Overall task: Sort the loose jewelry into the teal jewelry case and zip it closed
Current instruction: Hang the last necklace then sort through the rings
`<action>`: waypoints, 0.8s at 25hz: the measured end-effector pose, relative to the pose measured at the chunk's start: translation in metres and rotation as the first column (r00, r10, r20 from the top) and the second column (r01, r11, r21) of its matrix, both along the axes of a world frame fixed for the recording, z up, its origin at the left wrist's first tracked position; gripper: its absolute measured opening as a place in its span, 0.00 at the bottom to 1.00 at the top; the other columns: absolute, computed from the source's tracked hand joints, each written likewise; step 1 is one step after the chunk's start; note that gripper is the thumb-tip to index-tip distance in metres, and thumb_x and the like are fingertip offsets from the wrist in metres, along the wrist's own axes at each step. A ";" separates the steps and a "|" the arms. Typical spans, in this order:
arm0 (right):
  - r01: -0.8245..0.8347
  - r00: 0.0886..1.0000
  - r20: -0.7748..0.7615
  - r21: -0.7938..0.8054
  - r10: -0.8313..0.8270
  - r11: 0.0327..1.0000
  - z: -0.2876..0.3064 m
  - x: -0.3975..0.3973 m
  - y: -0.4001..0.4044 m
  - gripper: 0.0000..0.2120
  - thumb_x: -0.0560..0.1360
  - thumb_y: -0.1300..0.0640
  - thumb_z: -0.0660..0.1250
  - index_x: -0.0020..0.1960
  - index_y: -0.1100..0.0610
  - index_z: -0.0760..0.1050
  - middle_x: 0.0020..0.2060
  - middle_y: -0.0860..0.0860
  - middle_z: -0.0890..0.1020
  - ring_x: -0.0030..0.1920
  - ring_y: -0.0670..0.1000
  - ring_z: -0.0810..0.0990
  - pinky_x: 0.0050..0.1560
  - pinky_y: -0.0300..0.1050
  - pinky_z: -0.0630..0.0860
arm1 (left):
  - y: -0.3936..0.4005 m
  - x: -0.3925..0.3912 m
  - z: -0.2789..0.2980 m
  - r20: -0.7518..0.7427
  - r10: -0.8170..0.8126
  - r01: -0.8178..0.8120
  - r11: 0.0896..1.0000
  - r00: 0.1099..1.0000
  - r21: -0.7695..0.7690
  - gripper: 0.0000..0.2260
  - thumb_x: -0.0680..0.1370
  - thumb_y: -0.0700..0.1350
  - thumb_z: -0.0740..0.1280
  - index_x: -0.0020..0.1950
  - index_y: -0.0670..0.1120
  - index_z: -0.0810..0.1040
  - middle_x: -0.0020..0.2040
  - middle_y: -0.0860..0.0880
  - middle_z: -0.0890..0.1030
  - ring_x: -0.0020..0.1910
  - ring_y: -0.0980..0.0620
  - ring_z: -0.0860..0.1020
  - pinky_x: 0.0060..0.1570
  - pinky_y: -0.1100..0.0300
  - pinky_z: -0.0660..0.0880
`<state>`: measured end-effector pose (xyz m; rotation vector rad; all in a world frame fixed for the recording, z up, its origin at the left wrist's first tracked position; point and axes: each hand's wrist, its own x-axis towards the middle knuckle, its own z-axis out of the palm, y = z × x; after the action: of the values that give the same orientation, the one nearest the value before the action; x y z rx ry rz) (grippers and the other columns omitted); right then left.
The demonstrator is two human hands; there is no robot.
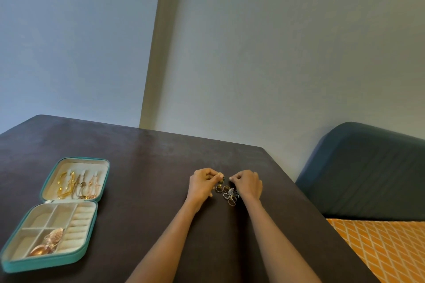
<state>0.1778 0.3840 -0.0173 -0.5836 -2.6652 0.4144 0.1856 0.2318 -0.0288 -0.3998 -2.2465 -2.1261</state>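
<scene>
The teal jewelry case (47, 259) lies open at the table's left. Gold chains and earrings hang in its lid (76, 185), and rose-gold earrings (49, 242) rest in a lower compartment beside bare ring rolls. A small pile of loose rings (228, 194) lies on the dark table between my hands. My left hand (202, 185) pinches a small dark ring (221, 179) at the pile's far edge. My right hand (247, 184) is curled with its fingertips at the pile's right side; what it holds, if anything, is hidden.
The dark brown table (142, 167) ends at a far edge near the wall and a right edge beside a teal sofa (368, 172). An orange diamond-patterned cloth (386, 248) lies below the table's right side.
</scene>
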 end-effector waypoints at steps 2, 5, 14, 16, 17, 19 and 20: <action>-0.041 0.998 -0.056 -0.091 0.036 0.995 0.000 0.001 0.000 0.09 0.74 0.48 0.68 0.40 0.49 0.84 0.45 0.45 0.85 0.55 0.52 0.77 0.59 0.51 0.72 | 0.000 0.000 0.000 -0.001 -0.005 0.005 1.000 1.000 -0.001 0.03 0.75 0.47 0.69 0.43 0.49 0.80 0.39 0.50 0.83 0.31 0.59 0.76 0.26 0.66 0.74; -0.263 0.948 -0.293 -0.502 0.125 0.824 0.010 0.009 -0.006 0.07 0.75 0.52 0.67 0.41 0.50 0.82 0.40 0.43 0.82 0.51 0.50 0.79 0.51 0.44 0.75 | -0.002 0.000 0.002 0.002 -0.010 0.010 1.000 1.000 0.004 0.03 0.75 0.47 0.69 0.44 0.49 0.80 0.39 0.50 0.83 0.30 0.61 0.77 0.26 0.66 0.74; -0.331 0.943 -0.296 -0.885 -0.153 -0.327 0.041 0.027 -0.014 0.11 0.82 0.60 0.55 0.51 0.66 0.72 0.35 0.62 0.84 0.32 0.56 0.84 0.29 0.44 0.81 | -0.001 0.000 0.001 -0.005 -0.004 0.005 1.000 1.000 0.023 0.04 0.76 0.47 0.69 0.45 0.48 0.81 0.39 0.49 0.83 0.33 0.58 0.77 0.28 0.64 0.74; -0.282 0.959 -0.256 -0.888 -0.119 -0.363 0.041 0.030 -0.012 0.15 0.83 0.56 0.52 0.55 0.67 0.71 0.45 0.66 0.81 0.40 0.61 0.84 0.30 0.47 0.82 | -0.001 0.000 0.002 -0.010 -0.007 0.008 1.000 1.000 0.019 0.04 0.76 0.47 0.69 0.45 0.48 0.81 0.38 0.49 0.83 0.32 0.58 0.77 0.28 0.64 0.75; -0.269 0.963 -0.248 -0.893 -0.106 -0.362 0.041 0.031 -0.011 0.17 0.83 0.55 0.52 0.57 0.68 0.70 0.51 0.67 0.78 0.47 0.62 0.82 0.32 0.49 0.82 | -0.002 -0.001 0.002 -0.009 -0.007 0.007 1.000 1.000 0.020 0.04 0.76 0.47 0.69 0.45 0.48 0.81 0.38 0.49 0.83 0.32 0.58 0.77 0.28 0.64 0.75; -0.274 0.962 -0.262 -0.897 -0.082 -0.348 0.043 0.035 -0.012 0.15 0.82 0.57 0.54 0.60 0.67 0.69 0.57 0.68 0.74 0.58 0.63 0.77 0.36 0.49 0.82 | -0.002 0.000 0.002 -0.005 0.006 -0.006 1.000 1.000 0.020 0.04 0.76 0.47 0.69 0.45 0.47 0.81 0.39 0.49 0.83 0.31 0.59 0.76 0.27 0.65 0.75; -0.279 0.960 -0.272 -0.900 -0.069 -0.334 0.044 0.037 -0.013 0.13 0.81 0.61 0.56 0.62 0.68 0.68 0.58 0.67 0.73 0.58 0.63 0.76 0.38 0.49 0.82 | -0.001 0.000 0.001 -0.001 0.018 -0.018 1.000 1.000 0.020 0.04 0.76 0.47 0.69 0.46 0.47 0.81 0.39 0.49 0.84 0.31 0.59 0.76 0.27 0.65 0.75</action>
<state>0.2145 0.3711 0.0266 -0.5186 -1.2873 2.7578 0.1857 0.2303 -0.0277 -0.3787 -2.2181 -2.1370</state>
